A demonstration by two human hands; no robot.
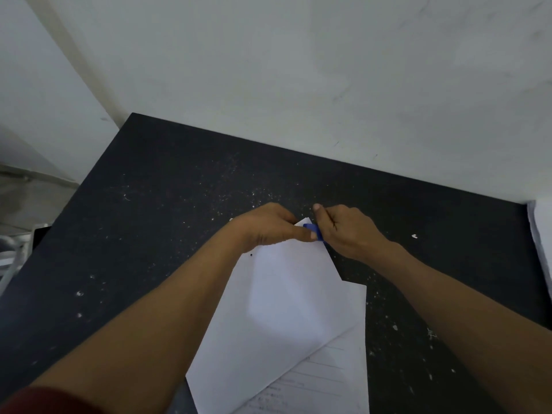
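A white sheet of paper (277, 309) lies tilted on a black table (155, 210), its top corner pointing away from me. My left hand (271, 227) pinches that top corner, thumb on top. My right hand (346, 230) grips a small blue object (316, 231), maybe a clip, right at the same corner, with its fingers curled round it. Most of the blue object is hidden between the two hands. A second sheet with printed lines (325, 380) lies under the first at the lower right.
The tabletop is speckled with white crumbs and dust. A white wall (298, 70) rises directly behind the table. A stack of white paper (542, 234) sits at the right edge. A metal frame (12, 252) shows beside the table's left edge.
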